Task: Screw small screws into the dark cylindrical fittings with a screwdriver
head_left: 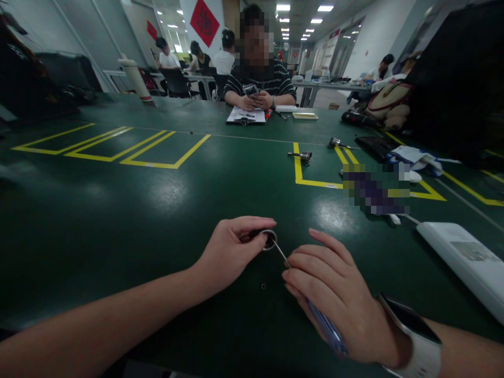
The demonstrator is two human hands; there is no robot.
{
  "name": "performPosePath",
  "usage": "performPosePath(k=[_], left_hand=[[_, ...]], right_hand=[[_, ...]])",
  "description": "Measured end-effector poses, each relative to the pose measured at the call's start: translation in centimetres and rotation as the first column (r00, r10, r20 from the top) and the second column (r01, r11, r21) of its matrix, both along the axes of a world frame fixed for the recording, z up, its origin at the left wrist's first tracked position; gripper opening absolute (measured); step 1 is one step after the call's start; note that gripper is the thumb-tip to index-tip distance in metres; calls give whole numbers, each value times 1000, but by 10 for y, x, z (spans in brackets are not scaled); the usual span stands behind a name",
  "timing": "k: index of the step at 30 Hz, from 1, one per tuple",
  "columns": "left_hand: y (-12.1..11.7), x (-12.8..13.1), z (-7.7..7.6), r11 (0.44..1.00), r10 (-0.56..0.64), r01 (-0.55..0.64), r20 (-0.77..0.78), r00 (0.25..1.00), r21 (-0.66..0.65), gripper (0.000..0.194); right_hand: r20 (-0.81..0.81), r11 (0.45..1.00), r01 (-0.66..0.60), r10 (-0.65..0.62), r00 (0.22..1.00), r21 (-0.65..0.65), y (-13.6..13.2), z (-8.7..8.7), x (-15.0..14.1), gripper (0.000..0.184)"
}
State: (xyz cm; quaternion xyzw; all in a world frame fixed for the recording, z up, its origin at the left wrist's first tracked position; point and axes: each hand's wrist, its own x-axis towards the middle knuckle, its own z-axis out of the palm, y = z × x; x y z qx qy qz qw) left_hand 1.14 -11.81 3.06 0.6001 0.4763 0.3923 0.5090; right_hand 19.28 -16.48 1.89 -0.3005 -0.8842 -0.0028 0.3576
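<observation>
- In the head view, a round metal part (271,244) is held above the worktop (220,325), pinched between the thumb and fingers of the left hand (232,247).
- Only its pale, shiny circular rim and a dark hollow can be seen; the rest is covered by the fingers, so its full shape cannot be told.
- A slim tool (328,333) is gripped by the right hand (331,294), with the index finger lifted clear and the other fingers curled around it.
- The tool's thin metal shaft is angled toward the hollow; its tip cannot be made out, and whether the metal is touched cannot be told.
- Most of the bluish, glossy handle is hidden by the palm.
- A white device (459,257) is cut off by the right edge.
- A dark purple item (370,191) is blurred by pixelation.
- Farther off, two small metal assemblies (304,156) are laid near yellow tape (315,183), their details too small to be read.
</observation>
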Motion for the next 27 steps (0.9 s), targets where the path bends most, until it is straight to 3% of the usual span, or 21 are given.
performPosePath(k=[16,19,21,23,25,27], left_hand=[[1,2,2,998,23,-23,2,1000,-54,21],[2,0,0,998,6,-4,27,1000,-69,21],[4,-1,-1,996,7,-3,42,999,-92,24],[7,-3,-1,992,41,-37,39,998,-118,28],[10,-5,-1,987,92,-86,43,995,-135,30],[14,-7,-1,981,128,-117,62,990,-152,31]], right_hand=[[-1,1000,2,-2,1000,-1,0,2,0,11],[-81,996,-30,23,996,-86,1,3,3,15],[-221,974,-65,16,975,-218,3,2,4,16],[-368,893,-125,-48,928,-432,6,1,6,12],[-453,722,-231,-127,882,-652,9,-2,7,16],[-493,546,-332,-178,851,-769,12,-7,7,23]])
